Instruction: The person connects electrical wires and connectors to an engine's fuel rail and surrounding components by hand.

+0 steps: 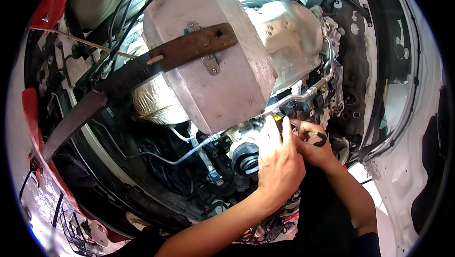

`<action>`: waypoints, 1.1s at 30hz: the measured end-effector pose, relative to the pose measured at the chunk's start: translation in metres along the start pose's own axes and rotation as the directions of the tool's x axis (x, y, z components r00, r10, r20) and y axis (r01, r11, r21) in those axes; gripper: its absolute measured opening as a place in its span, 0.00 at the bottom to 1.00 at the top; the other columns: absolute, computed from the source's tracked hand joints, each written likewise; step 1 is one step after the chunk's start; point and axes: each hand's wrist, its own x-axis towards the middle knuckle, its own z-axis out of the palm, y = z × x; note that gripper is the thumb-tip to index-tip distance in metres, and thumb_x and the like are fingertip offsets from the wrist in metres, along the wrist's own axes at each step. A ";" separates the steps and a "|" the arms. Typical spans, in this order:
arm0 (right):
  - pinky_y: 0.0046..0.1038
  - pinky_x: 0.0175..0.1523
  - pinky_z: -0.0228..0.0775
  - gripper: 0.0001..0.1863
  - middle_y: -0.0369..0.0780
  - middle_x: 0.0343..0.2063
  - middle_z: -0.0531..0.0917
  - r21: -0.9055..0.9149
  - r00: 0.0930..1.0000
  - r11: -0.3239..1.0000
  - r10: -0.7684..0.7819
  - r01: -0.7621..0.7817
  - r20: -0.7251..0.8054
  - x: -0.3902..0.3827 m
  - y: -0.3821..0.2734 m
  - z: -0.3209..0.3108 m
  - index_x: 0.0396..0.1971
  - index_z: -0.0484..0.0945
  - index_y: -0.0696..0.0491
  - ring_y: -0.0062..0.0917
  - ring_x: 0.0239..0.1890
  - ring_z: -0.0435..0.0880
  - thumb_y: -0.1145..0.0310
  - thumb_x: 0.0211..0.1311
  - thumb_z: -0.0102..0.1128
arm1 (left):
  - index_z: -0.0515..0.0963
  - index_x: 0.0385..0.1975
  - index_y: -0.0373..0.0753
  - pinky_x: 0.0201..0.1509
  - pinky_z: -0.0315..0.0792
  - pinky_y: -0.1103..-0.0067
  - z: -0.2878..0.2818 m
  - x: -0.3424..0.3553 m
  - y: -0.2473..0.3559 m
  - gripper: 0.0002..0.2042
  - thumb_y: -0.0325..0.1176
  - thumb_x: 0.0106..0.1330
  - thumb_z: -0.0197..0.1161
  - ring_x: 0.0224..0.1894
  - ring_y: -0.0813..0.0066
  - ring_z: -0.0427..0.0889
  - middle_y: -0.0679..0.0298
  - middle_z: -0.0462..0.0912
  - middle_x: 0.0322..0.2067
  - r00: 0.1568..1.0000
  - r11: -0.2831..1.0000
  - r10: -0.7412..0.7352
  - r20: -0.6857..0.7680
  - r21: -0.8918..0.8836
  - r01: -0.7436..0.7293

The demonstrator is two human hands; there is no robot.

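Note:
My left hand reaches into the engine bay with its fingers stretched out, tips at a small yellow part beside a silver metal pipe. Its thumb is hidden. My right hand is just to the right, fingers curled round a thin tool with a curved black piece; the tool's far end is hard to make out. Below and left of my fingers sits a round black ringed part. Above is a large grey metal plate, crossed by a brown and black bar.
A red cover lies along the left fender. A translucent tank is behind the plate, foil-covered part at its left, hoses and wiring around. The white body edge and windscreen trim run along the right.

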 end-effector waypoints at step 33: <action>0.22 0.29 0.71 0.15 0.39 0.21 0.80 -0.091 0.998 0.995 -0.043 0.039 -0.040 0.033 -0.021 0.017 0.41 0.70 0.62 0.16 0.23 0.79 0.77 0.55 0.63 | 0.50 0.65 0.20 0.72 0.49 0.54 0.061 -0.009 -0.010 0.33 0.16 0.56 0.51 0.67 0.29 0.51 0.29 0.48 0.64 0.948 0.931 -0.147 -0.283 -0.363 0.036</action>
